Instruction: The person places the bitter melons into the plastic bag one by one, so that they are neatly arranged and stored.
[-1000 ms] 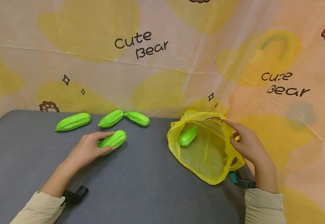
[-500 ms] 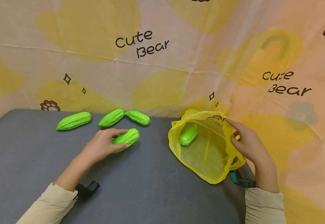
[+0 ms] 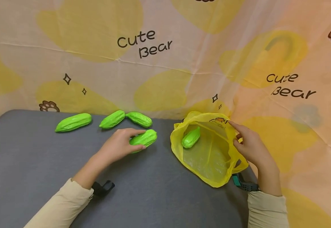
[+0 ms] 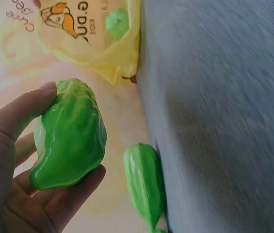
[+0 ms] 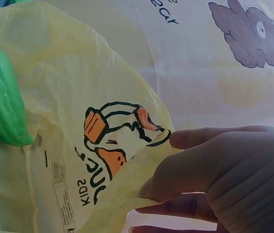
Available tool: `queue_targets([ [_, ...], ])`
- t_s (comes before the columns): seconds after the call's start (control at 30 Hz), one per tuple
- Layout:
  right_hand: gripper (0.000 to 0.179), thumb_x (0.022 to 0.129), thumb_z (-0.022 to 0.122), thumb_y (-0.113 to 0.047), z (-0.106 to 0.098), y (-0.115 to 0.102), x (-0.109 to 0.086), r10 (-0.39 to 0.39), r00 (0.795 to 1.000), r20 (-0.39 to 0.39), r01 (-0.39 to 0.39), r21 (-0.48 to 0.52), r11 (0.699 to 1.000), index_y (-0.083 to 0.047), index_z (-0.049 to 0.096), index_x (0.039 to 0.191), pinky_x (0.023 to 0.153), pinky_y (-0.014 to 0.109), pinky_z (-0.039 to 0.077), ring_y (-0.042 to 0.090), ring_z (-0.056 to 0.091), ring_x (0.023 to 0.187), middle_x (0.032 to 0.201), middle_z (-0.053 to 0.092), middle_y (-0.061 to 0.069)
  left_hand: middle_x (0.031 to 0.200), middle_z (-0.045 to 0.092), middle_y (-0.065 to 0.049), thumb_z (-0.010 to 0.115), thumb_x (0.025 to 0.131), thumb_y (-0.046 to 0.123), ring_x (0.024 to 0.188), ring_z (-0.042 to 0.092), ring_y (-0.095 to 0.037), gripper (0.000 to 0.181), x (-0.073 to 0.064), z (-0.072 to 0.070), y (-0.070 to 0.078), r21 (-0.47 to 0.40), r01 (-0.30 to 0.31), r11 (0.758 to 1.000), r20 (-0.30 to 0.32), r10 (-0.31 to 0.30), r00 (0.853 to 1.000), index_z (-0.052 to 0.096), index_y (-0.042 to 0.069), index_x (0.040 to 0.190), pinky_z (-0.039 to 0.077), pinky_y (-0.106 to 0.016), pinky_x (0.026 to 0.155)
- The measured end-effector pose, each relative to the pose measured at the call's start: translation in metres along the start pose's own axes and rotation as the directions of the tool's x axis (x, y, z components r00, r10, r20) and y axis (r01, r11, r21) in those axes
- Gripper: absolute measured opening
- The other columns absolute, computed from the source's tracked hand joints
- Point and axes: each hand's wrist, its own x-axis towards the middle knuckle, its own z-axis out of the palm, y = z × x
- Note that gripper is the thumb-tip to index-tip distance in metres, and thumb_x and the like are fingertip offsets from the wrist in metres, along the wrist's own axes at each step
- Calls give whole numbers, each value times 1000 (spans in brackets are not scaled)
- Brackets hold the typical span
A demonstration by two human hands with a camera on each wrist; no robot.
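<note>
My left hand [image 3: 114,145] grips a bright green, ridged bitter melon [image 3: 144,139] between thumb and fingers, above the grey table and left of the bag. Close up in the left wrist view, the held melon [image 4: 71,138] shows its bumpy skin and pointed tip. A yellow plastic bag [image 3: 178,148] stands with its mouth spread wide toward me. Inside it lies another bitter melon [image 3: 191,138], also visible in the right wrist view. My right hand [image 3: 251,145] pinches the bag's right rim between thumb and fingers; a duck print [image 5: 117,141] shows beside the fingertips.
Three more bitter melons lie along the table's back edge: one at left [image 3: 73,122], one in the middle [image 3: 112,119] and one beside it [image 3: 139,119]. A printed curtain [image 3: 159,82] hangs behind and to the right of the grey table [image 3: 154,199].
My left hand has moved right across the table with the bitter melon, closer to the bag. The right hand and the bag have stayed nearly still.
</note>
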Motion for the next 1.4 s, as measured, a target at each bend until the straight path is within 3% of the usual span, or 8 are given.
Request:
queue_targets([
  [0.13, 70, 91, 58, 6, -2, 0, -1, -1, 1000, -8, 1, -8, 1000, -8, 38, 157, 53, 25, 42, 38, 65, 96, 139, 56, 28, 128, 72, -4, 85, 81, 32, 115, 69, -24, 58, 7, 4, 9, -22, -28, 999, -5, 28, 1000, 67, 19, 135, 56, -45, 96],
  [0.4, 71, 90, 60, 4, -1, 2, 1, 0, 1000, 3, 1, -21, 1000, -7, 39, 156, 58, 26, 45, 37, 65, 95, 138, 58, 27, 127, 72, -2, 84, 83, 32, 111, 69, -21, 57, 18, 11, 25, -46, -39, 998, 9, 40, 999, 67, 19, 136, 56, -41, 91],
  [0.6, 71, 89, 60, 4, 0, 2, 0, 0, 1000, 3, 0, -29, 1000, -7, 38, 156, 59, 27, 46, 38, 66, 96, 141, 56, 27, 119, 74, 0, 82, 85, 31, 90, 65, -12, 55, 26, 19, 38, -63, -80, 995, 38, 83, 996, 66, 17, 136, 53, -33, 79],
  [0.83, 72, 90, 61, 3, -3, 0, 1, 3, 1000, 7, -3, -45, 999, -7, 37, 157, 61, 29, 47, 37, 66, 96, 140, 56, 27, 127, 73, -2, 80, 87, 29, 104, 68, -15, 53, 33, 28, 54, -86, -131, 988, 58, 137, 989, 66, 16, 136, 55, -36, 87],
  [1.1, 73, 89, 62, 3, -2, -2, 2, 4, 1000, 1, -4, -36, 999, -6, 37, 157, 60, 28, 46, 38, 66, 97, 143, 54, 27, 123, 74, -1, 81, 87, 30, 101, 69, -14, 52, 41, 45, 74, -103, -163, 981, 59, 170, 984, 67, 16, 135, 55, -34, 86],
  [1.4, 72, 89, 62, 3, -2, -2, 2, 5, 1000, -2, -5, -40, 999, -6, 38, 156, 62, 30, 47, 38, 66, 97, 142, 54, 27, 125, 72, -2, 76, 91, 30, 98, 65, -13, 51, 56, 70, 94, -162, -131, 978, 136, 154, 979, 64, 13, 138, 54, -30, 84],
])
